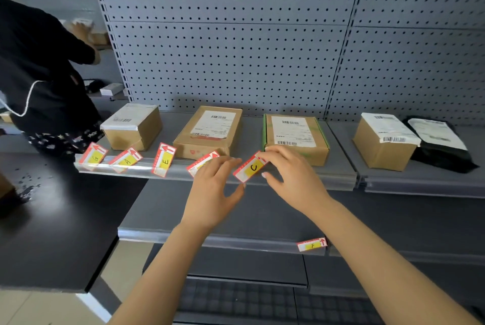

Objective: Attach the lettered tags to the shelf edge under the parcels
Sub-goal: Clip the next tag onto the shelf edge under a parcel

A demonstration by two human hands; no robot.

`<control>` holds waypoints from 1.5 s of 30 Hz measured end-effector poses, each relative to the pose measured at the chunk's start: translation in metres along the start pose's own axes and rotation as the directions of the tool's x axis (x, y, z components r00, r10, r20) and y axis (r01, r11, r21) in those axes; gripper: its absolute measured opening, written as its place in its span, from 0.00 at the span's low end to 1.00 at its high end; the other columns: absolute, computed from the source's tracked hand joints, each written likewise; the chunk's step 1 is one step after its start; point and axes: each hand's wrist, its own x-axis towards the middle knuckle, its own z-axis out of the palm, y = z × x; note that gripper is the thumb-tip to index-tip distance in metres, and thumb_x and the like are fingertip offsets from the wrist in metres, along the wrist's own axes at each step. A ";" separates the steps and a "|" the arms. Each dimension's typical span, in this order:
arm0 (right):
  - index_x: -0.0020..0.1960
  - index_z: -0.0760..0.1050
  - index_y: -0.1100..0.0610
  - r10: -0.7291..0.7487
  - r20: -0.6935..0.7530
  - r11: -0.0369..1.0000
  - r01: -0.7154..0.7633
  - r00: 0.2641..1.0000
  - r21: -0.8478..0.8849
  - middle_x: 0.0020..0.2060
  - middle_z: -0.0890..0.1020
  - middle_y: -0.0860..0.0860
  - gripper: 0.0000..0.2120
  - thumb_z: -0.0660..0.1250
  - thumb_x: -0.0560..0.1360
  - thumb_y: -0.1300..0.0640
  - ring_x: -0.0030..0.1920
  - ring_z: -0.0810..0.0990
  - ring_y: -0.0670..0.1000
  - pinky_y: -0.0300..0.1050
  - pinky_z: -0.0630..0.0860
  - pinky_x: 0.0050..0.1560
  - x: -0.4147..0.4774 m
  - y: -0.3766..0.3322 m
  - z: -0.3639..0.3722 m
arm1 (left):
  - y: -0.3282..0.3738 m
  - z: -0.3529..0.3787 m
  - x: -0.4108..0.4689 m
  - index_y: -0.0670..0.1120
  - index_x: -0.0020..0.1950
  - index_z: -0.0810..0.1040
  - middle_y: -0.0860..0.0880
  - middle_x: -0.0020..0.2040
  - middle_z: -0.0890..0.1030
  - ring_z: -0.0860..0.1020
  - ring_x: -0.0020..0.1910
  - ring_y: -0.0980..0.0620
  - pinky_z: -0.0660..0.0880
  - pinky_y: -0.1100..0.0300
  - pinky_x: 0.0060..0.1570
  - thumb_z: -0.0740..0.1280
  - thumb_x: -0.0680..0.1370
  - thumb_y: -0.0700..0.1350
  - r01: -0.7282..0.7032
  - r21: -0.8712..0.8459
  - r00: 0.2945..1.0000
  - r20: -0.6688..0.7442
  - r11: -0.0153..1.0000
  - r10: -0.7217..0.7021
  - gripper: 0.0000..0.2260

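Observation:
Red-and-yellow lettered tags lie askew along the shelf edge [136, 170]: G [94, 156], A [126, 160], E [164, 160] and one half hidden [200, 163] under my left hand [214, 188]. My right hand [291, 177] pinches the C tag [250, 167] by its upper right end, tilted, in front of the green-edged parcel [295, 135]. My left hand's fingers are spread, its thumb touching the C tag's lower corner. Two more cardboard parcels [133, 125] [210, 130] stand on the shelf behind the tags. An F tag [312, 245] sits on the lower shelf edge.
On the neighbouring shelf to the right stand a cardboard box [383, 141] and a black mailer bag [441, 143]. Pegboard [223, 49] backs the shelves. A black table [52, 219] lies to the left, with another person in dark clothes [39, 75] beyond it.

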 end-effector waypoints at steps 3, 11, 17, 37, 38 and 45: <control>0.64 0.74 0.56 0.000 0.022 1.000 0.000 1.000 -0.022 0.61 0.75 0.52 0.19 0.68 0.74 0.59 0.59 0.74 0.54 0.50 0.71 0.59 0.023 0.007 0.012 | -0.014 0.006 0.018 0.47 0.65 0.75 0.51 0.61 0.76 0.73 0.61 0.50 0.70 0.56 0.60 0.74 0.72 0.46 0.002 -0.003 1.000 0.012 1.000 -0.002 0.22; 0.61 0.75 0.54 0.029 0.113 0.992 -0.043 0.993 0.120 0.54 0.77 0.48 0.12 0.62 0.79 0.58 0.53 0.75 0.47 0.42 0.73 0.50 0.045 0.027 0.030 | -0.031 0.022 0.035 0.47 0.65 0.75 0.51 0.60 0.76 0.72 0.58 0.53 0.70 0.59 0.57 0.74 0.72 0.47 -0.027 -0.032 0.999 0.020 0.999 0.028 0.22; 0.53 0.78 0.55 -0.067 0.112 0.982 0.045 0.991 0.186 0.47 0.78 0.48 0.07 0.61 0.79 0.60 0.47 0.76 0.47 0.46 0.74 0.47 0.039 0.038 0.026 | -0.025 0.027 0.041 0.48 0.66 0.74 0.52 0.60 0.76 0.73 0.59 0.53 0.73 0.57 0.58 0.74 0.73 0.47 -0.049 -0.050 0.999 0.006 0.998 0.050 0.23; 0.55 0.79 0.54 0.037 -0.004 0.948 -0.034 0.999 0.317 0.46 0.76 0.38 0.08 0.66 0.77 0.59 0.47 0.75 0.38 0.30 0.71 0.46 -0.024 0.121 -0.048 | 0.039 0.095 0.017 0.47 0.63 0.76 0.50 0.61 0.77 0.74 0.60 0.50 0.67 0.60 0.61 0.70 0.75 0.48 -0.078 0.076 0.997 0.014 0.994 0.077 0.18; 0.55 0.78 0.54 0.035 -0.006 0.947 -0.031 0.999 0.319 0.47 0.76 0.40 0.08 0.66 0.77 0.59 0.48 0.75 0.39 0.32 0.73 0.47 -0.026 0.122 -0.045 | 0.037 0.101 0.015 0.46 0.64 0.76 0.50 0.62 0.77 0.74 0.61 0.49 0.67 0.58 0.63 0.68 0.75 0.49 -0.099 0.087 0.995 0.018 0.991 0.098 0.18; 0.54 0.78 0.54 0.068 -0.039 0.951 -0.053 0.997 0.305 0.49 0.77 0.43 0.07 0.66 0.77 0.60 0.48 0.76 0.42 0.39 0.77 0.47 -0.032 0.126 -0.035 | 0.014 0.122 0.010 0.44 0.67 0.76 0.46 0.64 0.77 0.72 0.67 0.46 0.65 0.49 0.69 0.67 0.76 0.48 -0.245 0.205 0.968 -0.003 0.948 0.251 0.20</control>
